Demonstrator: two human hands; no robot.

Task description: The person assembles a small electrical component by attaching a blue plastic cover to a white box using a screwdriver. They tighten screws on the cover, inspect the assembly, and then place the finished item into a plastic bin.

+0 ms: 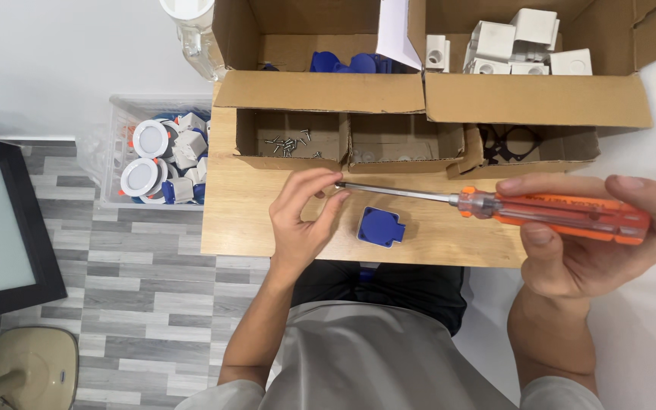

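My right hand (594, 254) grips the orange handle of a screwdriver (548, 214), held level over the wooden table (244, 220). Its long metal shaft points left. My left hand (305, 212) pinches at the shaft's tip with thumb and fingers; anything small between them is hidden. A blue plastic socket part (380, 226) lies on the table just below the shaft, between my two hands, untouched.
Small cardboard boxes line the table's back: one with loose screws (290, 142), one with pale parts (404, 144), one with black gaskets (514, 144). Larger boxes behind hold blue parts (343, 62) and white blocks (518, 45). A clear bin (115, 144) of round lamps stands on the floor, left.
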